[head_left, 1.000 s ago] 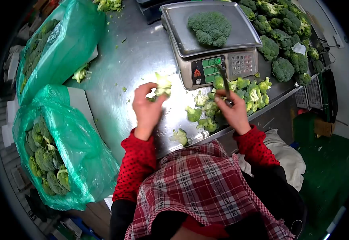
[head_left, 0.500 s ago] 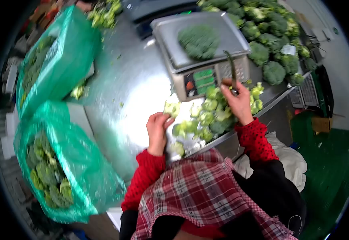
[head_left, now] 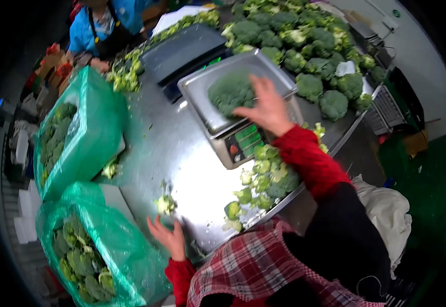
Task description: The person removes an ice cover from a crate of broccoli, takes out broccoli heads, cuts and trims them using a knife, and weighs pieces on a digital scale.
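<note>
A large broccoli head (head_left: 229,95) rests on the metal pan of the weighing scale (head_left: 197,110). My right hand (head_left: 269,108) is over the pan at the right side of this head, fingers apart; whether they touch it is hard to tell. Lower left, my left hand (head_left: 168,236) has its fingers spread, holding nothing. Just above it a small broccoli piece (head_left: 165,204) lies on the steel table (head_left: 146,153). Small broccoli florets (head_left: 262,180) are heaped below the scale, near the table's front edge. No knife can be made out.
Two green plastic bags (head_left: 99,128) with broccoli stand at the left, the nearer bag (head_left: 126,256) beside my left hand. A broccoli pile (head_left: 305,51) covers the back right. A dark device (head_left: 182,56) stands behind the scale. Another person (head_left: 105,30) is at the back left.
My right hand has moved up from the florets to the scale, and the knife it held is no longer visible. My left hand has let go of a broccoli piece and opened. The view has shifted.
</note>
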Demonstrator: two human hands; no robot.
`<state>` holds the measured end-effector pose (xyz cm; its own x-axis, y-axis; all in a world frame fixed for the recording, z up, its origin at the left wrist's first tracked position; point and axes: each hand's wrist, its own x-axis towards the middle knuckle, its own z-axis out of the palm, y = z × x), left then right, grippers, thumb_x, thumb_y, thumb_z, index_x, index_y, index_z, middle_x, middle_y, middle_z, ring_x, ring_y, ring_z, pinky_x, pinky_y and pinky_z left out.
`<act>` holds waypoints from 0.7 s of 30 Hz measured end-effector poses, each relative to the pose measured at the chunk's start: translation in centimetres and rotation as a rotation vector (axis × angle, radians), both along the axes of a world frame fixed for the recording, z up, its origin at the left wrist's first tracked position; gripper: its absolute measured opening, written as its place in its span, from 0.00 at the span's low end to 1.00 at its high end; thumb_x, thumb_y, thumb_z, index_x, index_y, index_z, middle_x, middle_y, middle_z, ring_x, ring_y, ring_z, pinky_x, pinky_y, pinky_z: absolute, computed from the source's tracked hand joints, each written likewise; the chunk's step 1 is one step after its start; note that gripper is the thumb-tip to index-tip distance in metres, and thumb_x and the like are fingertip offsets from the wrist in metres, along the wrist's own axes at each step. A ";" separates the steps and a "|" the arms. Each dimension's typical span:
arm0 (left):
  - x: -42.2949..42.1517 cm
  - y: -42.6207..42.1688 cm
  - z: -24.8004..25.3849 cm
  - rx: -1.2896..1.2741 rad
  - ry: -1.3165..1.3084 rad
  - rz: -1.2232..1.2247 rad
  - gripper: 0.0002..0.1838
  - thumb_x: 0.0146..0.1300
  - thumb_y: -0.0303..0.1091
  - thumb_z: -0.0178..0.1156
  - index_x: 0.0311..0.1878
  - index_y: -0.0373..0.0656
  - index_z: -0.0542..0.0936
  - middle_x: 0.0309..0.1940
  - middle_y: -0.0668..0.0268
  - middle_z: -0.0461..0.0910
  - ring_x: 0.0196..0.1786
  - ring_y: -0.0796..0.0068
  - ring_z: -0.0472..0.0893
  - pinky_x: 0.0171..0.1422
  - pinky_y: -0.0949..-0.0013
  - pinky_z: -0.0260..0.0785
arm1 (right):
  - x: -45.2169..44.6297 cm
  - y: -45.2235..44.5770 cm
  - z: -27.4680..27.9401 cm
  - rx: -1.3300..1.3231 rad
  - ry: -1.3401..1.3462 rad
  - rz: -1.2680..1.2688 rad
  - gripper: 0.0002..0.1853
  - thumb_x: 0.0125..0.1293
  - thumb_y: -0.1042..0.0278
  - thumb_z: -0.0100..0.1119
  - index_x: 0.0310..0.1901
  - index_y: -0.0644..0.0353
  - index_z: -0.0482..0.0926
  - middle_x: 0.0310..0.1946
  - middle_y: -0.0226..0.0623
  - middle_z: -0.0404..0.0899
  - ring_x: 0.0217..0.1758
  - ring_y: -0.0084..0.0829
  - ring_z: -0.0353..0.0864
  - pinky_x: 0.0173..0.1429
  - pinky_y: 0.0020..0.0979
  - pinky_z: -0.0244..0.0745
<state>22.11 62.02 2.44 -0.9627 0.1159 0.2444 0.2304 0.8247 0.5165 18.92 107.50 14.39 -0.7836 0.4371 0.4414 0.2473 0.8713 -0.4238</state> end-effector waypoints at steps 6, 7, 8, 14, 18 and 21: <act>3.1 1.3 1.5 -0.091 0.092 -0.052 0.28 0.55 0.37 0.64 0.58 0.34 0.71 0.71 0.42 0.56 0.70 0.40 0.60 0.71 0.43 0.54 | -6.0 3.1 -2.0 -0.407 -0.094 -0.060 0.55 0.40 0.42 0.79 0.67 0.60 0.64 0.47 0.59 0.77 0.50 0.55 0.82 0.55 0.48 0.77; 3.4 1.4 1.7 -0.107 0.092 -0.073 0.28 0.55 0.37 0.63 0.58 0.34 0.71 0.71 0.42 0.56 0.70 0.40 0.60 0.71 0.42 0.54 | -5.9 4.0 -2.5 -0.585 0.051 0.002 0.50 0.42 0.45 0.79 0.64 0.64 0.68 0.42 0.54 0.80 0.49 0.49 0.83 0.56 0.46 0.77; 3.6 1.4 1.8 -0.126 0.087 -0.099 0.28 0.55 0.38 0.63 0.58 0.34 0.71 0.71 0.42 0.56 0.70 0.40 0.60 0.70 0.41 0.54 | -5.7 4.2 -2.2 -0.586 0.063 -0.002 0.50 0.42 0.45 0.79 0.64 0.64 0.68 0.42 0.54 0.80 0.49 0.49 0.83 0.56 0.46 0.77; 3.8 2.2 0.9 -0.057 0.036 -0.167 0.27 0.53 0.34 0.64 0.56 0.34 0.72 0.72 0.45 0.57 0.70 0.41 0.61 0.70 0.44 0.55 | -0.1 4.8 -2.4 -1.483 0.303 0.048 0.21 0.55 0.52 0.70 0.43 0.58 0.77 0.21 0.26 0.68 0.14 0.19 0.65 0.16 0.26 0.60; 3.3 2.6 1.1 -0.023 0.019 -0.216 0.27 0.52 0.32 0.66 0.55 0.32 0.72 0.71 0.44 0.59 0.70 0.42 0.61 0.72 0.45 0.55 | 3.4 5.1 -4.8 -1.987 0.616 0.217 0.16 0.59 0.50 0.65 0.37 0.48 0.71 0.22 0.28 0.69 0.17 0.24 0.67 0.21 0.28 0.65; 3.0 2.4 0.6 0.070 -0.047 -0.200 0.27 0.52 0.32 0.66 0.54 0.32 0.73 0.71 0.45 0.59 0.70 0.42 0.61 0.72 0.46 0.56 | 8.4 6.6 -4.3 -1.801 0.802 0.026 0.18 0.58 0.48 0.64 0.39 0.50 0.69 0.23 0.29 0.70 0.17 0.25 0.67 0.19 0.30 0.66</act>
